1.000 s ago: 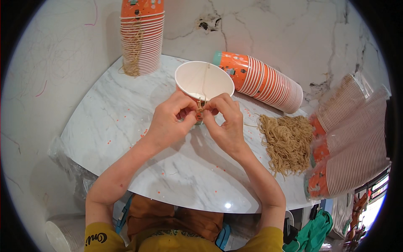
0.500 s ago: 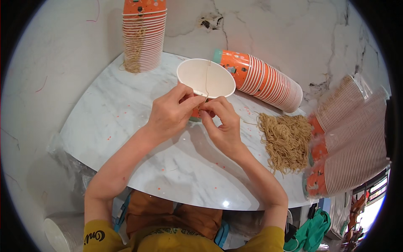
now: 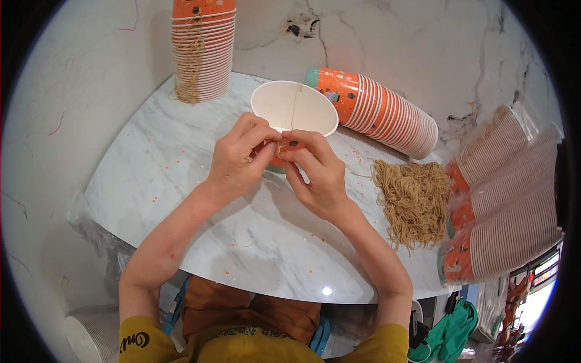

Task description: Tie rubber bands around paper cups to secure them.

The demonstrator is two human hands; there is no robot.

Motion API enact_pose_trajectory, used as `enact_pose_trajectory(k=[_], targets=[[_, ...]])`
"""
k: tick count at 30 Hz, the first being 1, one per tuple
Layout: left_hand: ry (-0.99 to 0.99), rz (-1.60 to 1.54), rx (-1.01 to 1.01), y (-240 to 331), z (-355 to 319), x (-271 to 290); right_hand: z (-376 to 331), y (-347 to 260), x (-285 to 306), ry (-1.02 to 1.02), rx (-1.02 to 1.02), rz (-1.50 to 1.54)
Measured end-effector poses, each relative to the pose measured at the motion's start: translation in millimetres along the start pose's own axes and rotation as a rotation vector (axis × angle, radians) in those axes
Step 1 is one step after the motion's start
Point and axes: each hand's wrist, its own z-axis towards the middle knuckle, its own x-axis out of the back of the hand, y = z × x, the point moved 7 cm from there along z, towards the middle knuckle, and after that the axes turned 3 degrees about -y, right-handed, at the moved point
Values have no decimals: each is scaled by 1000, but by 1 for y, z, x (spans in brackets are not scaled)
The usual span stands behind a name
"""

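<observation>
An orange paper cup with a white inside and a green base stands in front of me, its mouth tipped toward me. A thin tan string runs over its far rim and down inside toward the near rim. At the near side, my left hand pinches the string between thumb and fingertips. Close beside it, my right hand also pinches the string, fingertips almost meeting the left ones. A small loop or twist of string shows between the fingers. My hands hide part of the cup's near wall.
A tan string heap lies right on the marble-look table. An upright cup stack with strings stands back left; another cup stack lies behind the cup. Bagged cup stacks crowd the right edge. Small orange bits are scattered about.
My fingers have shifted slightly left and up along the near rim, and the right fingers have spread a little. The string inside the cup hangs straighter.
</observation>
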Motion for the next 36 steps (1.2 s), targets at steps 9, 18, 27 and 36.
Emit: enact_pose_trajectory(k=[9,18,27,36], targets=[[28,-16,31,-1,2,4,0,0,3,-9,56,-98],[73,-33,69,-5,2,9,0,-1,3,-12,54,-67],[114,-167,217,-20,0,10,0,-2,3,-15,47,-65],[123,-373,427,-28,-4,8,1,-8,3,-73,85,-54]])
